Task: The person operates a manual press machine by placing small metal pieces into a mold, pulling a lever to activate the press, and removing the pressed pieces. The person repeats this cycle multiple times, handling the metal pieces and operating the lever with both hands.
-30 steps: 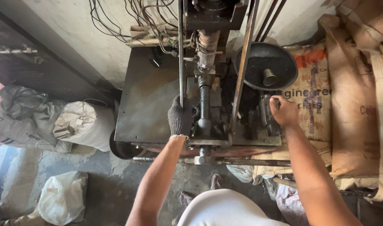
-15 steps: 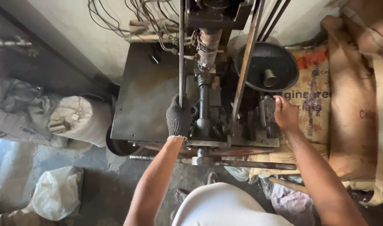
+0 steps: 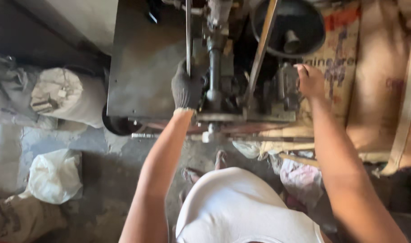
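Observation:
A dark, greasy metal machine (image 3: 223,85) stands against the wall in front of me. My left hand (image 3: 186,87), in a grey knitted glove, grips a thin upright steel rod (image 3: 188,31) beside the machine's central vertical shaft (image 3: 214,67). My bare right hand (image 3: 310,81) is closed on a metal block or lever (image 3: 288,87) at the machine's right side. A slanted flat bar (image 3: 261,49) rises between my two hands. Behind it sits a round black pulley wheel (image 3: 288,27).
A flat dark steel plate (image 3: 142,63) forms the machine's left side. Filled sacks (image 3: 68,96) and a white bag (image 3: 55,175) lie on the concrete floor at the left. Tall burlap sacks (image 3: 385,81) stand at the right. My sandalled feet (image 3: 205,168) are below the machine.
The view has dropped and closed in on the machine. Both hands keep their grips, the left on the rod and the right on the block.

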